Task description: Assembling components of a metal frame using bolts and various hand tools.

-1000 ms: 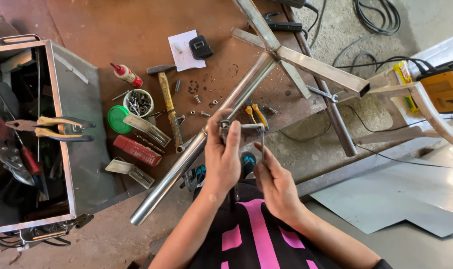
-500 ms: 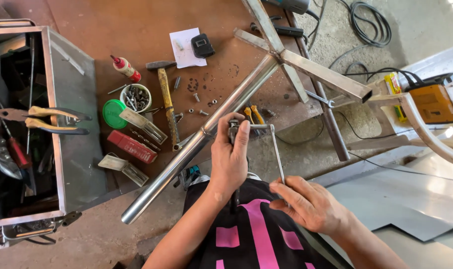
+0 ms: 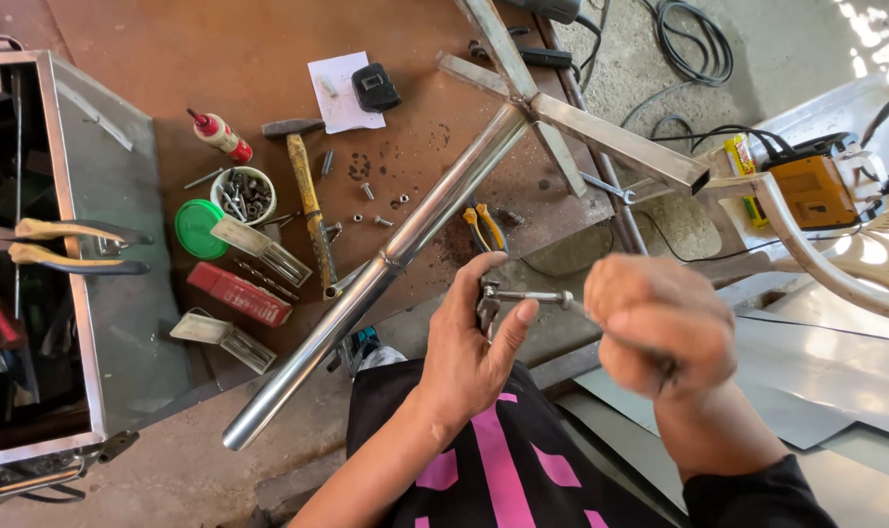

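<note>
Left hand (image 3: pixel 474 347) pinches a small metal clamp (image 3: pixel 493 298) to steady it; right hand (image 3: pixel 660 328), blurred, fists its rod end above the table (image 3: pixel 171 29), beside a steel tube (image 3: pixel 366 284).

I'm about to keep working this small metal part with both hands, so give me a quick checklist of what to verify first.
1. Left hand grips the small metal part: ok.
2. Right hand on the part's rod end: cannot tell, blurred.
3. Long steel tube lies apart from both hands: ok.
4. Hammer and cup of screws rest on the table: ok.
5. Loose screws scattered by the tube: not ok.
</note>
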